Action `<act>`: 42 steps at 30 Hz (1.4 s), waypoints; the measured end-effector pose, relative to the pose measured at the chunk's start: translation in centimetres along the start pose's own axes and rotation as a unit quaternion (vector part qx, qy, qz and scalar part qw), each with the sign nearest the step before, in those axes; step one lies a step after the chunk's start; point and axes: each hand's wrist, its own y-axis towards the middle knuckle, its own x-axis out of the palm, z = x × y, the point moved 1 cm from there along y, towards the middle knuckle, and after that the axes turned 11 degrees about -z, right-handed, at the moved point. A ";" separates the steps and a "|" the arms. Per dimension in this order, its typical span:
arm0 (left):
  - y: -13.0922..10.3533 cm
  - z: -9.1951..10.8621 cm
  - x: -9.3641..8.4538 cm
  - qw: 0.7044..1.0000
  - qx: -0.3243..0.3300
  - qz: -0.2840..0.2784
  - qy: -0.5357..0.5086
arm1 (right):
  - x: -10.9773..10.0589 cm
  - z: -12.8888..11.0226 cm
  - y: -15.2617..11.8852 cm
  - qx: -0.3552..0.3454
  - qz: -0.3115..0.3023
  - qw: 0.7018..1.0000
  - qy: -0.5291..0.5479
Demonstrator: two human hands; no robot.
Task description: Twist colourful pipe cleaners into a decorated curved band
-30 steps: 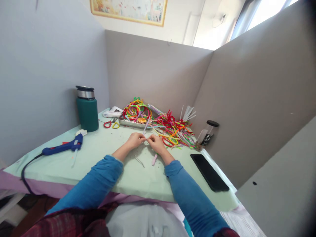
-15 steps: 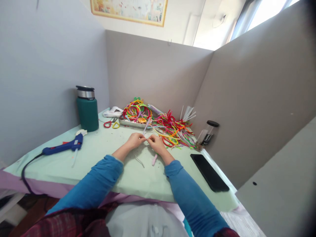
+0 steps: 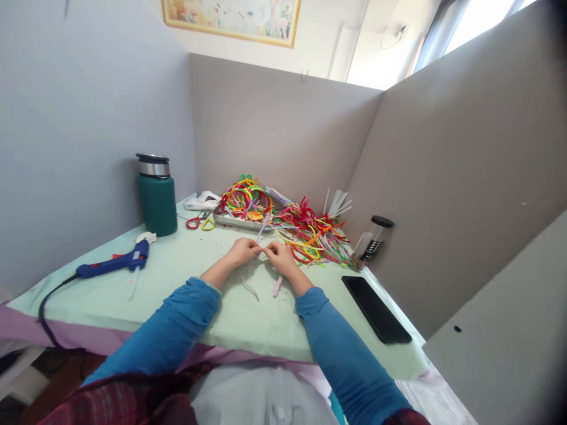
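Note:
My left hand [image 3: 243, 252] and my right hand [image 3: 279, 255] meet fingertip to fingertip over the middle of the table. Both are closed in a pinch on a pale lilac pipe cleaner [image 3: 263, 225], whose free end points up and away from me. The part between my fingertips is mostly hidden. Below my right hand lies a short pink rolled piece [image 3: 277, 287]. A thin greyish bent strand [image 3: 250, 289] rests on the cloth below my left hand.
Behind my hands, a metal tray [image 3: 239, 223] holds coloured pipe cleaners, with a loose heap [image 3: 310, 227] beside it. A blue glue gun [image 3: 115, 261], green bottle [image 3: 157, 200] and scissors [image 3: 193, 223] are left. To the right are a phone [image 3: 375, 308] and a black-lidded clear container [image 3: 373, 242].

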 end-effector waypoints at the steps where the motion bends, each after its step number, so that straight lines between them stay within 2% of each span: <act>1: 0.0 0.0 0.0 1.000 0.000 0.001 -0.005 | 0.0 0.0 0.0 -0.001 0.001 1.000 0.000; 18: -0.4 0.0 0.2 0.992 -0.037 -0.036 -0.119 | -0.1 -0.3 -0.1 -0.014 0.003 1.000 -0.003; 42: -0.6 0.2 0.4 0.987 -0.056 -0.062 -0.140 | 0.2 0.0 0.0 0.006 -0.008 1.000 -0.018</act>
